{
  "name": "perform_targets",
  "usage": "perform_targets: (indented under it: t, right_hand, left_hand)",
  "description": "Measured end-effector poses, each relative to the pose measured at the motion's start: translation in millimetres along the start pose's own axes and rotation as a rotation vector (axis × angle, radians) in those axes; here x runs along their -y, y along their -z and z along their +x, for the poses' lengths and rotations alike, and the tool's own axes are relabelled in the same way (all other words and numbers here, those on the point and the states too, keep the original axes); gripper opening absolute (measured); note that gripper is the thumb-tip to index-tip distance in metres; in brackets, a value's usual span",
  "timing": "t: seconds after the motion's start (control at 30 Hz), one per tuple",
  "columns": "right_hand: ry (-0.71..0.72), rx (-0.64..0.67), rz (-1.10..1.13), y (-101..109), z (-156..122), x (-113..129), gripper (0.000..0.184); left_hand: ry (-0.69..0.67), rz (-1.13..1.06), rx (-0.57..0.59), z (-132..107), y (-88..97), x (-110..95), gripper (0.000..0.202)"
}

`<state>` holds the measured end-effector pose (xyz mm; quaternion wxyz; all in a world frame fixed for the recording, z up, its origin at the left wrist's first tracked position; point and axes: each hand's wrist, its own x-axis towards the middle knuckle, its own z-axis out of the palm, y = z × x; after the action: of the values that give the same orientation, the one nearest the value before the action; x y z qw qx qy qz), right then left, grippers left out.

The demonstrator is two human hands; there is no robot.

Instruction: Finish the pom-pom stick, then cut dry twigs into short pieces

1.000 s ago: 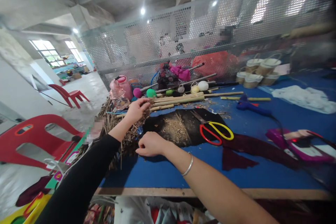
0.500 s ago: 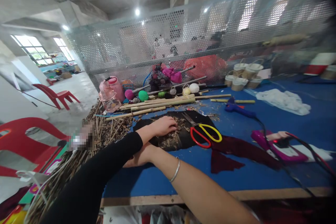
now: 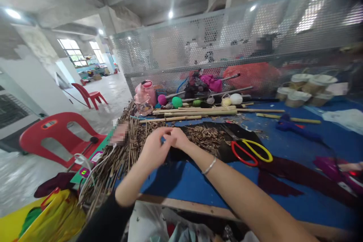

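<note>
My left hand point(image 3: 155, 146) and my right hand point(image 3: 179, 138) meet above the near left edge of a black cloth point(image 3: 246, 132). The fingertips touch, and the fingers of both hands are bent inward. Whatever they hold, if anything, is hidden. Brown dry plant scraps point(image 3: 205, 139) lie heaped on the cloth, just right of my right hand. Scissors point(image 3: 244, 151) with one red and one yellow handle rest on the cloth's right part. Long dry stalks point(image 3: 132, 145) are bundled beside my left hand.
Bamboo sticks point(image 3: 200, 113) and yarn balls point(image 3: 177, 102) lie towards the back. Right of the scissors are dark red fabric point(image 3: 295, 176) and a blue glue gun point(image 3: 297, 128) with a cord. Small buckets point(image 3: 297, 98) stand back right. A red chair point(image 3: 61, 132) is at left.
My left hand has lifted off the plant scraps and moved left; the crossed arms have parted. My right hand has risen, and the hands now meet. The view has turned left.
</note>
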<state>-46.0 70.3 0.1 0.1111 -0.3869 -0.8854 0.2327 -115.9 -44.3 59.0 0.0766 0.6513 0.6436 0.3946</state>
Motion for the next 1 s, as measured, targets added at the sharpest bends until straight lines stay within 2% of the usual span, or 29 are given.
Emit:
perform_targets:
  t: [0.1, 0.2, 0.27, 0.37, 0.47, 0.53, 0.67, 0.77, 0.87, 1.0]
  right_hand:
    - [-0.064, 0.025, -0.113, -9, 26, 8, 0.03]
    - [-0.11, 0.037, -0.19, -17, 41, 14, 0.031]
    - [-0.116, 0.041, -0.216, -19, 43, 15, 0.03]
    - [-0.103, 0.033, -0.223, -12, 38, 13, 0.019]
    - [-0.082, 0.017, -0.194, -3, 30, 18, 0.017]
    - [-0.064, 0.019, -0.162, 0, 27, 26, 0.019]
    - [0.006, 0.071, -0.086, -9, 27, 50, 0.024]
    - [0.102, 0.117, -0.029, -19, 27, 62, 0.02]
    - [0.169, 0.085, 0.003, -22, 31, 59, 0.022]
    - [0.177, -0.048, -0.007, -18, 55, 35, 0.038]
  left_hand:
    - [0.063, -0.155, -0.138, -64, -11.2, 17, 0.021]
    - [0.03, -0.191, -0.235, -101, -21.1, 35, 0.018]
    - [-0.007, -0.151, -0.334, -111, -19.6, 47, 0.018]
    - [-0.053, -0.052, -0.464, -112, -9.4, 63, 0.017]
    - [-0.02, 0.009, -0.494, -105, 2.5, 70, 0.017]
    - [0.04, 0.05, -0.453, -97, 10.8, 70, 0.018]
    - [0.144, 0.204, -0.188, -76, 27.6, 67, 0.023]
    - [0.194, 0.299, -0.068, -56, 32.6, 70, 0.032]
    - [0.272, 0.326, 0.01, -41, 26.5, 77, 0.042]
    - [0.336, 0.4, 0.071, -34, 12.2, 84, 0.052]
